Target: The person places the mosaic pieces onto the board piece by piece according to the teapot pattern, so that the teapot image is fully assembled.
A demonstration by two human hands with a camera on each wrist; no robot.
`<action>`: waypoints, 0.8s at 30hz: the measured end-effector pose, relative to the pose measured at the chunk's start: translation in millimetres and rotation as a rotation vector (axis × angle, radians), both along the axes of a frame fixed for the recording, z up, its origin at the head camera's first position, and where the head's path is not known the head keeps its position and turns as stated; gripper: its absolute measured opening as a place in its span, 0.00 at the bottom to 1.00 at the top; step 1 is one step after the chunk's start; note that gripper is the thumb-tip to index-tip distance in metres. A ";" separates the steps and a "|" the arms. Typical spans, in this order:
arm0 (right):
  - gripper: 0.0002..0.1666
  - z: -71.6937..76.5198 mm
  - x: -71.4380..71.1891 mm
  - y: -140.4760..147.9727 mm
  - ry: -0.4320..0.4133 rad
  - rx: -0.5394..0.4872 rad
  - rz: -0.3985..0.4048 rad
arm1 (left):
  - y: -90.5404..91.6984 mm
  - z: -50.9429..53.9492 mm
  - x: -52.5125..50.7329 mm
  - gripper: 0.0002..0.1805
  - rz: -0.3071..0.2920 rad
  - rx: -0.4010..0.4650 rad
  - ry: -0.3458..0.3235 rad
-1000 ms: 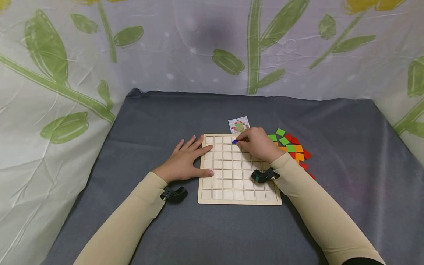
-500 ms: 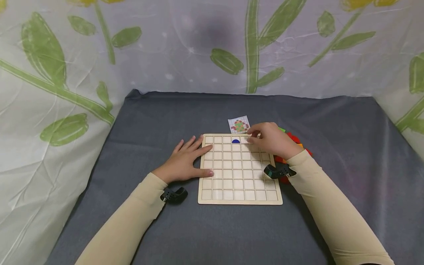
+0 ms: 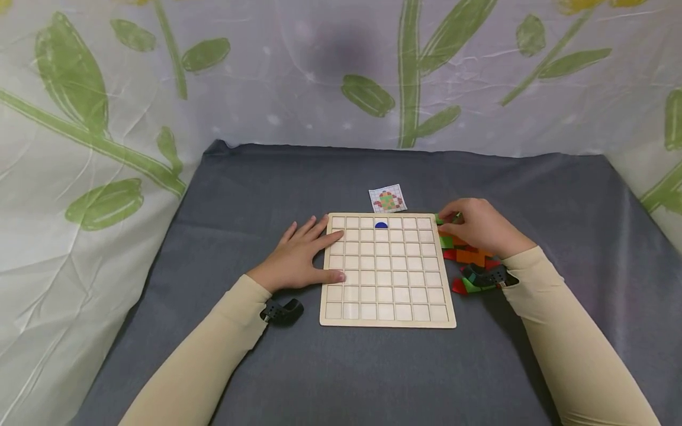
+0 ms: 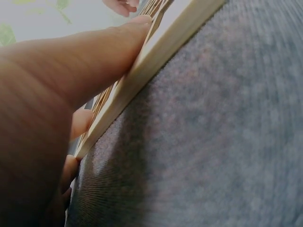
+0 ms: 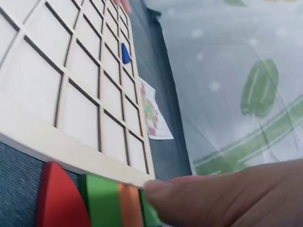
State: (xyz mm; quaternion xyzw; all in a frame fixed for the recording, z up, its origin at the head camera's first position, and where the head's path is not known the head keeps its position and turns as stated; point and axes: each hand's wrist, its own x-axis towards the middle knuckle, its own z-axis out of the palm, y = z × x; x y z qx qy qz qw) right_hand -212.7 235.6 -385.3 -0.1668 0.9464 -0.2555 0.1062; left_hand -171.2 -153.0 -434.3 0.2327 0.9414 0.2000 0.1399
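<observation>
A pale wooden grid board [image 3: 389,323] lies flat, with a blue half-round piece [image 3: 381,225] in a top-row cell. My left hand [image 3: 301,260] rests on the board's left edge, fingers spread; in the left wrist view its thumb [image 4: 109,52] presses on the rim. Beyond the right edge, my right hand [image 3: 482,228] hovers over a pile of coloured tiles, its thumb and forefinger bent and apart near a green tile [image 3: 439,219]. In the right wrist view the right thumb [image 5: 189,198] is beside a green tile [image 5: 102,198] and a red piece [image 5: 59,198]. The hand hides part of the pile.
A small printed card [image 3: 388,199] with a coloured grid pattern lies just behind the board. Orange tiles [image 3: 470,257] and a red piece [image 3: 459,286] lie along the board's right side. Grey cloth [image 3: 266,183] covers the table, and a leaf-patterned curtain [image 3: 298,71] hangs behind.
My right hand has let go of the blue half-round piece on the board and moved right to the tile pile. My left hand has stayed on the board's left edge.
</observation>
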 end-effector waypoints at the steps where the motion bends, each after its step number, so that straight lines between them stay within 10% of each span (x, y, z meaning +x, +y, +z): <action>1: 0.15 0.0 -0.6 0.6 -0.001 0.010 0.007 | 0.0 0.3 -0.1 0.53 0.004 -0.002 -0.002; 24: 0.09 -2.8 -5.0 3.6 -0.096 0.074 0.069 | 2.7 3.6 1.1 0.53 0.026 -0.023 -0.023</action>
